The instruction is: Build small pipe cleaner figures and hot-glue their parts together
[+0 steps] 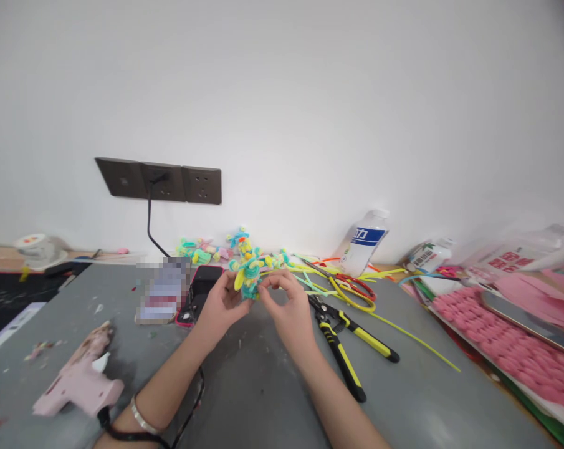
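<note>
Between my hands, above the grey tabletop, is a small pipe-cleaner figure (pixel 251 272) in teal and yellow, held upright. My left hand (pixel 224 299) grips its lower left side with thumb and fingers. From the right, my right hand (pixel 284 299) pinches at its lower edge, thumb and forefinger together. Just behind it lie more fuzzy pipe-cleaner pieces (pixel 202 251) in green, pink and yellow. Pliers with yellow and black handles (pixel 342 355) lie to the right of my right hand.
A pink hot glue gun (pixel 83 380) lies at left, its black cord running under my left arm. A phone (pixel 164 292) sits behind my left hand. Loose pipe cleaners (pixel 417 340) and yellow-handled scissors (pixel 351 299) lie right. Beyond are a bottle (pixel 363 243) and pink knitted material (pixel 506 337).
</note>
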`<state>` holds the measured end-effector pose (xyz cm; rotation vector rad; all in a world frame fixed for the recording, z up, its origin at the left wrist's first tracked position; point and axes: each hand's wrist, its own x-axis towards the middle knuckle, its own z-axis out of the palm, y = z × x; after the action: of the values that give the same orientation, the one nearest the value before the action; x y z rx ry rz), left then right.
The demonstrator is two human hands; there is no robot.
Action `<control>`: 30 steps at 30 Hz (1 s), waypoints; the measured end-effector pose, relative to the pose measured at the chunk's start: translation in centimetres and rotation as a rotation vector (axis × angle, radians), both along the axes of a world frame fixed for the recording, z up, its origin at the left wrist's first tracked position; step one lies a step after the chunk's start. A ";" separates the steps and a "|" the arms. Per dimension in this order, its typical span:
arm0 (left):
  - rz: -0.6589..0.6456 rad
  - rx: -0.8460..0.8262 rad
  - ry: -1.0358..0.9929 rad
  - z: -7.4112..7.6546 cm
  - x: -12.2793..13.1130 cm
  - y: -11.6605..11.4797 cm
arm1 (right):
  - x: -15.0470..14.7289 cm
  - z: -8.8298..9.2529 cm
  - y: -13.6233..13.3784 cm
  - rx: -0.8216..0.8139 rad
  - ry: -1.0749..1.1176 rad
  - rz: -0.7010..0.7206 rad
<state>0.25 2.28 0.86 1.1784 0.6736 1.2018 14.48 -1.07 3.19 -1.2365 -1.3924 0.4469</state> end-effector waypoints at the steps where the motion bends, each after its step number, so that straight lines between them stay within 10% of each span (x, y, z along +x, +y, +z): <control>1: 0.000 0.002 -0.001 0.0 0.0 0.0 | 0.0 0.0 0.0 0.001 -0.001 -0.001; 30: -0.033 0.008 -0.021 -0.3 -0.1 0.0 | 0.0 -0.1 0.0 -0.010 -0.036 -0.012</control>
<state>0.16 2.30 0.51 1.1776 0.6325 1.1886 14.47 -1.03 3.09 -1.2655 -1.4139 0.4261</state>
